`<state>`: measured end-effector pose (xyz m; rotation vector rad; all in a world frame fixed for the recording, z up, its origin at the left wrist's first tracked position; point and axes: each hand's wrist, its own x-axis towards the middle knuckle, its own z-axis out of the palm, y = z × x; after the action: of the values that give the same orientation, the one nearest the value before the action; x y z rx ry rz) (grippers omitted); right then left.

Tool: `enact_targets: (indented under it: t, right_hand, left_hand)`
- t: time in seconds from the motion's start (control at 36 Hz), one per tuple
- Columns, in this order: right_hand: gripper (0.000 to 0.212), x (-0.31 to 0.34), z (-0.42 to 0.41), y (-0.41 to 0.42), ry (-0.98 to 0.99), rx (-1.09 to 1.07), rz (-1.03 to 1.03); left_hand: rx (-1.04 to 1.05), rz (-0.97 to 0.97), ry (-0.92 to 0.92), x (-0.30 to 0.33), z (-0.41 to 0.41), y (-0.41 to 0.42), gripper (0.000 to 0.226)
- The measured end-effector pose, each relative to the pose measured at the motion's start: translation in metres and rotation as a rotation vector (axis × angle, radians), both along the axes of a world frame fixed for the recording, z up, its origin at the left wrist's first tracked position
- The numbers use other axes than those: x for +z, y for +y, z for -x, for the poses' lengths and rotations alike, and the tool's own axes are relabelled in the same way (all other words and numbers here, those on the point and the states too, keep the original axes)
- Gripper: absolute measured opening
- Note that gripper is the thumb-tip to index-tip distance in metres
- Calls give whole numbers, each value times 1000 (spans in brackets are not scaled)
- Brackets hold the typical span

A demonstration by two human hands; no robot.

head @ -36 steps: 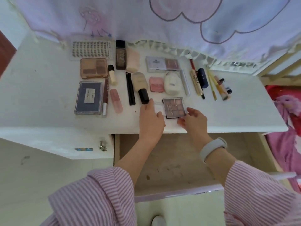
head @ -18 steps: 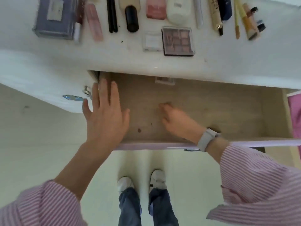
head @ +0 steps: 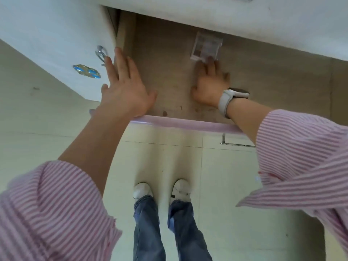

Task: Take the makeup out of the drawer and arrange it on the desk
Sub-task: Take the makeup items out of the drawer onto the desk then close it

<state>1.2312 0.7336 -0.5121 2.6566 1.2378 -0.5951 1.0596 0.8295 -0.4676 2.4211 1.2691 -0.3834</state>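
Palette: a small clear-lidded case with pinkish pans, blurred; it is lying flat on the drawer floor at the far edge, partly tucked under the desk front.
Drawer: it is standing pulled out below the desk, with a bare brown floor marked by a few dark specks and a pink front edge nearest you.
Right hand: you are reaching it deep into the drawer, palm down, fingers stretched forward and only loosely bent; the fingertips are meeting the near edge of the palette. Grip: nothing is being gripped yet, and the blur is hiding whether the tips are pressing or merely touching.
Left hand: you are holding it flat and wide, fingers spread, over the drawer's left front corner; it is gripping nothing. You cannot tell whether it is resting on the drawer or hanging above it.
Desk: its white edge is running across the top, overhanging the drawer's back part.
Watch: a pale band is sitting on your right wrist.
Sleeves: pink-and-white striped, pushed back from both forearms.
Cupboard door: white, left of the drawer, carrying a metal latch and a blue sticker.
Floor: pale tiles, with your white shoes and blue jeans below.
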Motion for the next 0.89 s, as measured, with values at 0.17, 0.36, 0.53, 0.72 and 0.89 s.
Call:
enact_targets:
  t: [0.17,0.36,0.53,0.72,0.89]
  right_hand:
    - [53,23,17,-7,-177,117,-32]
    - [87,11,-4,5,183,-19,59]
    - [72,17,13,-7,157,72,-2]
    - [70,90,24,-35,341,214,-176]
    - [69,158,-12,-63,223,344,-302]
  left_hand:
    - [-4,-12,-8,0,1,-1,80]
    - [20,-33,-66,4,2,-2,67]
    - [38,-83,-135,5,2,-6,57]
    - [84,-241,-274,24,4,-17,43]
    - [-127,-374,-481,70,-41,-22,43]
